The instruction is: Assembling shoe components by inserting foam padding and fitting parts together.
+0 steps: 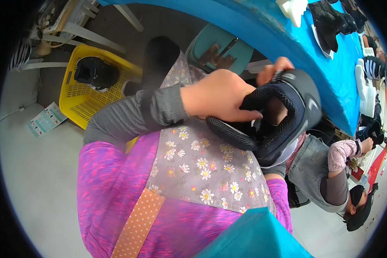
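A black sneaker (307, 92) with a dark mesh lining and a pale sole edge is held up over my lap, its opening turned toward me. My left hand (223, 94) is closed at the opening, its thumb against the inner edge. Its other fingers are largely hidden. Bent fingers of my right hand (276, 69) grip the far edge of the shoe, while the rest of that hand is behind it. Some skin shows inside the opening; which hand it belongs to I cannot tell. A padded dark flap (232, 133) hangs out over my flowered apron (206, 172).
Beyond the shoe runs a blue-covered table (262, 30) bearing several shoes and white soles. A yellow basket (79, 105) with a dark shoe (96, 73) stands at left. A teal stool (238, 53) is under the table edge. A co-worker (318, 172) sits at right.
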`<action>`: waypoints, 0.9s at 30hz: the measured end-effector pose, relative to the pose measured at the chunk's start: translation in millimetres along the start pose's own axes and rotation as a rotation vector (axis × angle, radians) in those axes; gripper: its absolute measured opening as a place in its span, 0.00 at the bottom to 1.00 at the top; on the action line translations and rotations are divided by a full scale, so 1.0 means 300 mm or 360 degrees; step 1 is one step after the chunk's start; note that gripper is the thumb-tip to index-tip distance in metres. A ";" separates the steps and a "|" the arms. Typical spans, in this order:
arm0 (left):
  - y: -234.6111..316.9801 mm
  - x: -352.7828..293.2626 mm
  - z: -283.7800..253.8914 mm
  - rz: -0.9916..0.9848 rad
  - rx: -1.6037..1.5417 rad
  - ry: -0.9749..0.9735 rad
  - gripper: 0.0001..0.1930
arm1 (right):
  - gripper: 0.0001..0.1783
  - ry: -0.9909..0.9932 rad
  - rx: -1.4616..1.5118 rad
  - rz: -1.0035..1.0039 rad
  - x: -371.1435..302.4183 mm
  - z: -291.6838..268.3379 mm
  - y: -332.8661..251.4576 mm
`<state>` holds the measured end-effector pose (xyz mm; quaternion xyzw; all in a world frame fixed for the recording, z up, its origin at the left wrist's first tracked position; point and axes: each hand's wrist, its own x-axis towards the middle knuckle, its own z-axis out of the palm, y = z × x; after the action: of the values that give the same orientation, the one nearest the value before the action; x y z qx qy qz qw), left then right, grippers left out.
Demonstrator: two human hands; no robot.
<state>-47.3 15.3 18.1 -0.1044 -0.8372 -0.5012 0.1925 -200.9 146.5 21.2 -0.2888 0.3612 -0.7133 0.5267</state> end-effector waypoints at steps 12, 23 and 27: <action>0.022 0.007 -0.013 0.0140 -0.0263 -0.0127 0.20 | 0.20 -0.0466 0.0097 -0.0435 0.035 -0.025 0.073; -0.005 0.022 0.012 0.0121 -0.0640 0.0002 0.15 | 0.25 0.0427 -0.0483 -0.0190 -0.146 0.032 0.189; -0.007 0.022 -0.015 0.0135 -0.0446 -0.0011 0.17 | 0.26 0.0492 -0.0578 -0.0086 -0.144 0.042 0.155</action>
<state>-53.1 10.4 21.1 -0.1673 -0.7545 -0.6043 0.1940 -153.8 176.7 -11.0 -0.2756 0.5519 -0.6864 0.3852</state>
